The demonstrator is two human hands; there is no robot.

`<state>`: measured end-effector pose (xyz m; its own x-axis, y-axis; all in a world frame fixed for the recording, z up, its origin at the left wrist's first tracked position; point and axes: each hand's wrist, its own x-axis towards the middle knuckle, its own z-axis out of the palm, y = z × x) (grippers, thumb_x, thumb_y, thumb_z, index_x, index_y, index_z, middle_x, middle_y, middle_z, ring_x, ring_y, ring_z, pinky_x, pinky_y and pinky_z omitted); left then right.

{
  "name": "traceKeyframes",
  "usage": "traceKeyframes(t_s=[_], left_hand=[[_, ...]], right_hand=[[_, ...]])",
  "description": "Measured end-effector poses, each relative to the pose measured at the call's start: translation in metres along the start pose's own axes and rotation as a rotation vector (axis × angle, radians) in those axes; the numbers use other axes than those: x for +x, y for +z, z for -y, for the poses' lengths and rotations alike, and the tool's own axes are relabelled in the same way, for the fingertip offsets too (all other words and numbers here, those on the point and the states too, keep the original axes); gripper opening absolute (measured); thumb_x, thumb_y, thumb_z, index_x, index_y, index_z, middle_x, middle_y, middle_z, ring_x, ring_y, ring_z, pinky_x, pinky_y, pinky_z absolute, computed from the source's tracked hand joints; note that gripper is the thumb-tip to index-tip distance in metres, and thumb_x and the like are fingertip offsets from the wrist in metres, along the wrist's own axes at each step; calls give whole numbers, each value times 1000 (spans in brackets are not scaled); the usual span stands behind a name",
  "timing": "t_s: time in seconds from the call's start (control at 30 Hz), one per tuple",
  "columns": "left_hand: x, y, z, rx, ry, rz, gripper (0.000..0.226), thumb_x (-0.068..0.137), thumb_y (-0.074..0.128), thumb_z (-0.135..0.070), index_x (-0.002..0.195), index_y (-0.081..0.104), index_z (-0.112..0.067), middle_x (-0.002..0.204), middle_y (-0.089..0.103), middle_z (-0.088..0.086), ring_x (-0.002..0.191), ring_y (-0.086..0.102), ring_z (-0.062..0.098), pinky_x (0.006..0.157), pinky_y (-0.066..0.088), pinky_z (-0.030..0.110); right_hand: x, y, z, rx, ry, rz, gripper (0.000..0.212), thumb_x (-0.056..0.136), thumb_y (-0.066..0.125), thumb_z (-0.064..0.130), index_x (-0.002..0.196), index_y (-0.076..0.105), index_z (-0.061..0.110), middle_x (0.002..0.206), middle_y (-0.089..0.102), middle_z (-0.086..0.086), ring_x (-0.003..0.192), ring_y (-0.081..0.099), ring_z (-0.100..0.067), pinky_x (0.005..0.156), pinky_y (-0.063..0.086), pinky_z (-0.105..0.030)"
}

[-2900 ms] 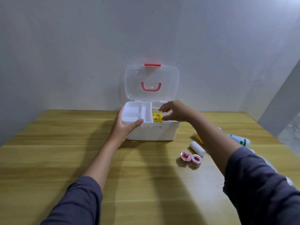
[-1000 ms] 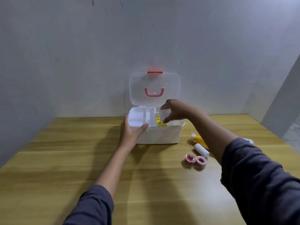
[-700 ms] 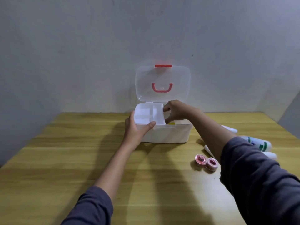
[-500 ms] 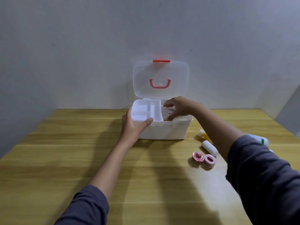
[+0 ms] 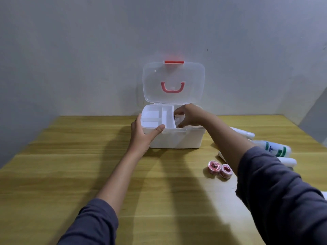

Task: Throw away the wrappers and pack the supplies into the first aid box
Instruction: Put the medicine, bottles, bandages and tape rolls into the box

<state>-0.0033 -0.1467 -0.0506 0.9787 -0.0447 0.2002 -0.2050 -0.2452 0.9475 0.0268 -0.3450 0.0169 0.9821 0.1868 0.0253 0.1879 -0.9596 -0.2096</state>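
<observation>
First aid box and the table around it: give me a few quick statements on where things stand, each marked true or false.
1. The lid of the first aid box stands open. True.
2. The left hand lies flat on the table, away from the box. False: it grips the box's front left corner.
3. The right hand reaches into the box's right side. True.
4. The two pink tape rolls are already in the box. False: they lie on the table, right of the box.
5. The white tray sits in the box's left part. True.
</observation>
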Motion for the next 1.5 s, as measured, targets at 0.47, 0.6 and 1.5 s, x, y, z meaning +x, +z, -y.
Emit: traceKeyframes(t_s=[0.47,0.6,1.5], left_hand=[[0,-1,-3,18,-25,9,90,81,79,-39,155,30,-20,153,34,5,143,33,21,116,35,38],[-2,-1,-7,26,-53,15,91,82,78,-36,155,26,-19,155,29,5,145,31,21,116,33,36],[50,-20,-10,333,-20,309,124,34,83,-82,142,45,-35,143,55,-7,133,53,18,109,46,45]], right_hand=[[4,-1,-9,30,5,-14,51,69,77,13,118,62,18,124,61,-5,114,53,-23,93,46,-34],[6,1,-2,28,7,-32,49,68,76,14,115,64,22,124,61,-1,112,54,-21,91,49,-37],[-77,-35,-70,364,166,-307,33,78,69,10,111,66,9,115,68,-10,108,63,-21,96,46,-29]])
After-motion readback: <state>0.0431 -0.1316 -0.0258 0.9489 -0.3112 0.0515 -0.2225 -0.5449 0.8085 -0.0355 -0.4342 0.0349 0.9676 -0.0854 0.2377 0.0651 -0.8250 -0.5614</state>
